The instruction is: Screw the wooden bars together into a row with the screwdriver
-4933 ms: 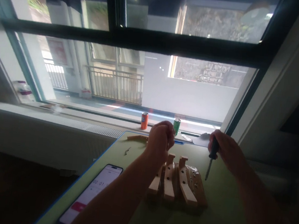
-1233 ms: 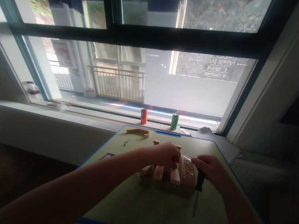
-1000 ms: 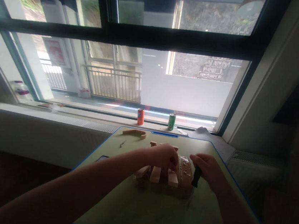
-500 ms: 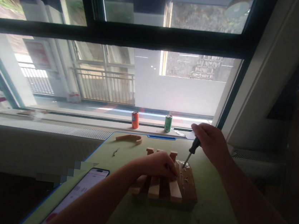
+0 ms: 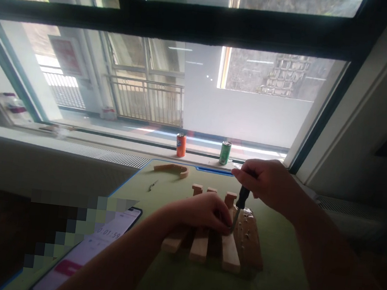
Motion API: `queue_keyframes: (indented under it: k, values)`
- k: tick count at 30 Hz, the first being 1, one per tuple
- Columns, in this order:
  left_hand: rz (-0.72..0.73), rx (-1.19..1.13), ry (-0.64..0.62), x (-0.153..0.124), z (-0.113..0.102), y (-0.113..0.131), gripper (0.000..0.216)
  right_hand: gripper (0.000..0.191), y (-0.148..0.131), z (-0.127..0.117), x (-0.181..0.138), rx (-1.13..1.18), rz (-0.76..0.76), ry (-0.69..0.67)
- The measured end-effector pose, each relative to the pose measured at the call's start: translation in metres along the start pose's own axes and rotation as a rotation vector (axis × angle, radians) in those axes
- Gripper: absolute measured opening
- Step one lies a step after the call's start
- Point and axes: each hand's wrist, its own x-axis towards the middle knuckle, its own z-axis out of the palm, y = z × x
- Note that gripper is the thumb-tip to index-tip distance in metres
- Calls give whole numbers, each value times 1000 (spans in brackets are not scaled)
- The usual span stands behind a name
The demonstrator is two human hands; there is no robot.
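Observation:
My right hand (image 5: 266, 181) grips a screwdriver (image 5: 242, 198) by its dark handle, shaft slanting down and left. Its tip ends at the fingers of my left hand (image 5: 207, 211), over the rightmost wooden slat (image 5: 230, 251). Those fingers are pinched together; whatever is between them is hidden. Beneath my left hand lie two more pale slats, a middle slat (image 5: 199, 248) and a left slat (image 5: 174, 241), their far ends partly covered. To the right, small shiny bits lie on a brown board (image 5: 253, 249), with some clear plastic near its far end.
A curved wooden piece (image 5: 173, 168) and a small thin metal item (image 5: 153, 185) lie at the far left of the green table (image 5: 149, 284). Near my left forearm is a phone (image 5: 98, 241) showing a timer. An orange can (image 5: 181, 145) and a green can (image 5: 225, 153) stand on the windowsill.
The screwdriver tip has moved left from the brown board to my left fingers, and its shaft stands steeper. My right hand has shifted left. The camera view has tilted down.

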Motion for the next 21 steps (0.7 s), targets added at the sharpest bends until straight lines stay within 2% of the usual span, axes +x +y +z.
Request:
queue_keyframes:
  k: [5,17,21]
  values:
    - [-15,16,22,0,1,-1,24,39,5,3,2,-120,-39,48]
    - [18,-31,20,1,2,-7,27,37,1,9,2,-191,-93,13]
    - [39,-23,22,1,3,-8,27,42,-2,8,1,-249,-119,-7]
